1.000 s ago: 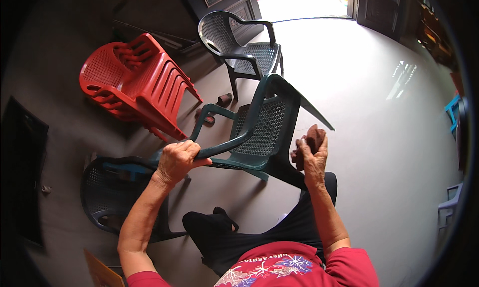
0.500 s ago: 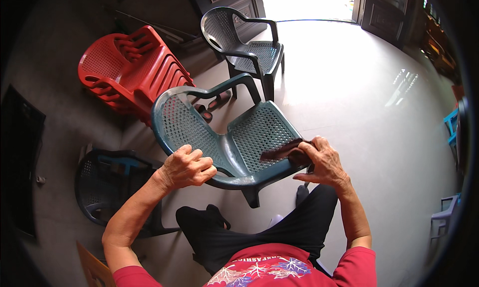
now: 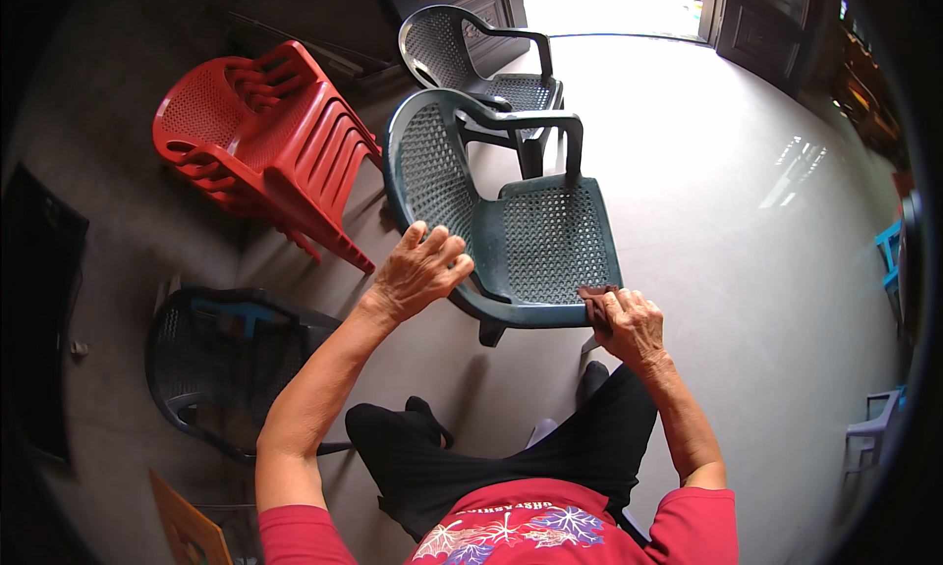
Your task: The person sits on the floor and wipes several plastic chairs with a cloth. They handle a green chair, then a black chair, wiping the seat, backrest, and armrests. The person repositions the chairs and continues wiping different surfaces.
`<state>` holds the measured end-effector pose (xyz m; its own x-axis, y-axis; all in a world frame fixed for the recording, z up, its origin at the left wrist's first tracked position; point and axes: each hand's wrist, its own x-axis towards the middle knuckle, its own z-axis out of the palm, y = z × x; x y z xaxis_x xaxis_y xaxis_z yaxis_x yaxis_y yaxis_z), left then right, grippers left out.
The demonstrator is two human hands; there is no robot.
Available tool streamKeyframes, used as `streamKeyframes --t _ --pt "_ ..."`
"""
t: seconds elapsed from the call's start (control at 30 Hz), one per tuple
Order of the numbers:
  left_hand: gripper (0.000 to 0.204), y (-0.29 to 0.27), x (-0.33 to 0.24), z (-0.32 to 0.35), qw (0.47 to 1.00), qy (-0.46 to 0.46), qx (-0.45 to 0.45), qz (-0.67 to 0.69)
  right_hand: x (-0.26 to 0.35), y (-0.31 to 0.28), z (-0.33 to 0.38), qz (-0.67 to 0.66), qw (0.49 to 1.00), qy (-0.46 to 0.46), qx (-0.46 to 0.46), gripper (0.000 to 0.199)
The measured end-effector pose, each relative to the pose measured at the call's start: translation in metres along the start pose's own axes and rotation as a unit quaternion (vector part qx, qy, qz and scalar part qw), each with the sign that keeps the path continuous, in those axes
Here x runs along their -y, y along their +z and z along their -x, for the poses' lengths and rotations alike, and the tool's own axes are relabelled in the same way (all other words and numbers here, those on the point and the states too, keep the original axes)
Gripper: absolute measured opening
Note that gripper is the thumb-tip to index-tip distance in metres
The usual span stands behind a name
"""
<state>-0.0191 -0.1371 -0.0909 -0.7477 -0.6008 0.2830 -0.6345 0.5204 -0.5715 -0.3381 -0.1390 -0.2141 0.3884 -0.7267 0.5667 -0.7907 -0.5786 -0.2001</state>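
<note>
Both hands [image 3: 521, 295] steady upright green chair [image 3: 530, 241], backrest pointing away-left.

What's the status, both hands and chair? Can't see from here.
Left hand gripping green chair at its armrest. Right hand pressing brown cloth on seat's front corner. Grey chair right behind it.

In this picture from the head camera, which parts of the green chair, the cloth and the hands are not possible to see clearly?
- Brown cloth: mostly covered by the right hand; its full size is hidden.
- Green chair: its legs are hidden under the seat.
- Left hand: the palm faces down on the armrest, so its grip is unclear.
- Stacked red chairs: their number is unclear.
</note>
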Motion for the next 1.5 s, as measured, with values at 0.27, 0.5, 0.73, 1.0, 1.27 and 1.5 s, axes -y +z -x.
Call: streamKeyframes --t 0.27,0.5,0.73,1.0,1.27,1.5 --pt "0.013 0.088 -0.030 -0.018 0.993 -0.105 0.000 -0.051 -0.030 0.056 0.017 0.044 0.996 0.080 -0.005 0.021" --pt "0.048 0.176 -0.044 -0.049 0.953 -0.264 -0.109 -0.103 -0.060 0.107 0.010 0.034 0.986 0.146 0.073 0.037" --pt "0.060 0.139 -0.100 -0.002 0.970 -0.231 -0.068 0.028 -0.105 0.115 -0.003 0.020 0.971 0.209 0.114 0.044" --pt "0.065 0.034 -0.057 0.302 0.818 -0.570 0.076 -0.025 -0.170 0.131 -0.045 0.114 0.964 0.226 0.086 0.040" --pt "0.081 -0.070 -0.117 0.586 0.259 -0.956 -0.010 -0.137 -0.148 0.121 0.067 -0.381 0.903 0.195 -0.032 0.053" --pt "0.067 -0.015 -0.160 0.670 0.154 -0.952 -0.238 0.114 -0.113 0.105 0.131 -0.309 0.904 0.293 0.027 0.041"
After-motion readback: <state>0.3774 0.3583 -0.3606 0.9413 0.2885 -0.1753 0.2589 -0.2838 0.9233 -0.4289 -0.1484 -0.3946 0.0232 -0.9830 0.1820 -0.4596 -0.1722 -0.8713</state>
